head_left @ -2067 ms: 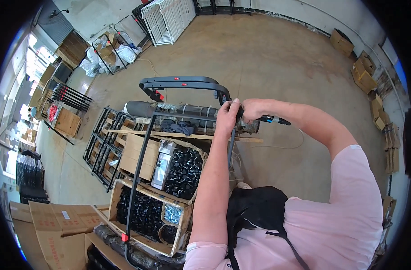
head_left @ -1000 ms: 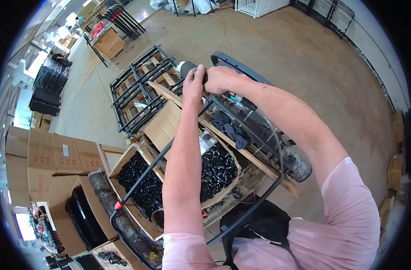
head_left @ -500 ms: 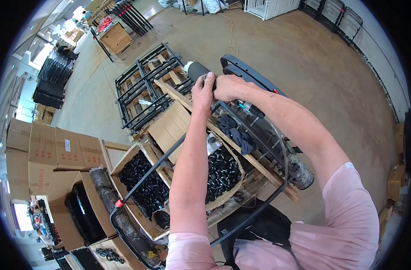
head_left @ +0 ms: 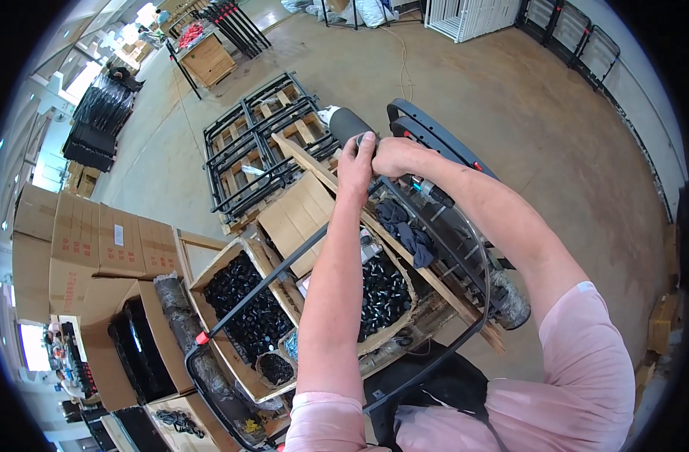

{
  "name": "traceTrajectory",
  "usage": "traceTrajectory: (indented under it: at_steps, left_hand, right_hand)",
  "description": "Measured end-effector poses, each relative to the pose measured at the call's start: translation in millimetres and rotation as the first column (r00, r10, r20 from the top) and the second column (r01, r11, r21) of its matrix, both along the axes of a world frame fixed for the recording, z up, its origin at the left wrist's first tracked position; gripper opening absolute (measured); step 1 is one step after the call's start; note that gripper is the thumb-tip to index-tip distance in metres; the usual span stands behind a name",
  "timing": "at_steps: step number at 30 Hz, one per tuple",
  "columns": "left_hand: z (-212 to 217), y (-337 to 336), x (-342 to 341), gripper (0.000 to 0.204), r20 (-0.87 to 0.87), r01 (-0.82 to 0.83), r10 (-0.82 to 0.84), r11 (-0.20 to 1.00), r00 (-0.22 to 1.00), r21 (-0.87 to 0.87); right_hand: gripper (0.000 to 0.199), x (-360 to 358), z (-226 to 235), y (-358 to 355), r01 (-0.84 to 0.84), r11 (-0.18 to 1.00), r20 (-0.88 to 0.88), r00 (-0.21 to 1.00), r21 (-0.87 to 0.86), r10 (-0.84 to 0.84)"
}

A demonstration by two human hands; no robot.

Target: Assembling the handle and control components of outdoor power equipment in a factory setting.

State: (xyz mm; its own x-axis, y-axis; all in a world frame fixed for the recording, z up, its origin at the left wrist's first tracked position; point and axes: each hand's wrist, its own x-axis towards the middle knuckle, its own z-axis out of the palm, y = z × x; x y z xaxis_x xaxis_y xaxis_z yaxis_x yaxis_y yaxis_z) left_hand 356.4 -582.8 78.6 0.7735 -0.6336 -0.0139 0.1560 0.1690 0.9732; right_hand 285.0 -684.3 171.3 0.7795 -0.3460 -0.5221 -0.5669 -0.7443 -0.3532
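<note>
My left hand (head_left: 356,167) and my right hand (head_left: 398,156) meet at the near end of a dark grey padded cylinder (head_left: 347,125) with a white far end. Both are closed, the left thumb stretched along the top. What lies inside the fingers is hidden. A bent black tube frame (head_left: 267,282) with a red end piece runs up from the lower left and passes behind my left forearm toward the hands. Just right of the right hand is a black power tool with a teal ring (head_left: 427,190), partly covered by that forearm.
Below my arms stand boxes of small black parts (head_left: 243,297), with a dark cloth (head_left: 405,233) and a wooden plank (head_left: 435,280) beside them. Black frames (head_left: 258,143) lie on a pallet beyond. Large cardboard boxes (head_left: 107,237) rise at left. A dark grey curved part (head_left: 427,128) sits beyond my right hand.
The whole view has shifted slightly, so the surroundings appear a little farther right. Both hands stay closed together at the near end of the grey cylinder.
</note>
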Motion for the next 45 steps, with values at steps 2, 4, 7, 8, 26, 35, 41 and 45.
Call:
traceTrajectory:
  at_steps: [2,4,7,8,26,35,41,45]
  left_hand:
    - [-2,0,-2,0.047,-0.009,0.004,-0.004,1.0,1.0,-0.016]
    - [0,-1,-4,0.047,-0.042,-0.003,0.002,1.0,0.999,-0.03]
    - [5,-1,-6,0.045,-0.091,0.005,-0.007,1.0,0.996,-0.026]
    - [8,-1,-6,0.042,-0.108,0.021,-0.022,1.0,0.994,-0.007]
    - [-28,237,-109,0.047,-0.374,-0.226,0.221,0.974,0.901,0.032]
    - [-28,460,-136,0.074,-0.732,-0.171,0.141,0.985,0.667,0.033]
    - [-83,599,-153,0.057,-0.217,-0.456,0.63,0.721,0.746,0.522]
    - [-115,687,-135,0.051,0.054,-0.638,0.743,0.533,0.667,0.556]
  right_hand:
    - [0.028,2,-9,-4,0.042,0.995,0.016,0.999,0.086,-0.044]
    - [0.021,6,-13,-6,0.112,0.979,0.043,0.992,0.169,-0.121]
    - [0.021,12,-12,-8,0.048,0.991,0.02,0.999,0.127,-0.051]
    - [0.02,11,-12,-10,0.019,0.989,0.039,0.999,0.146,-0.025]
    - [0.051,-51,37,96,0.013,0.774,0.191,0.966,0.634,-0.172]
    - [0.056,-123,-30,381,-0.631,0.759,0.239,0.721,-0.159,0.65]
    - [0.071,-122,-101,539,-0.742,0.613,0.369,0.508,-0.271,0.779]
    - [0.079,-97,-144,622,-0.759,0.618,0.444,0.49,-0.205,0.75]
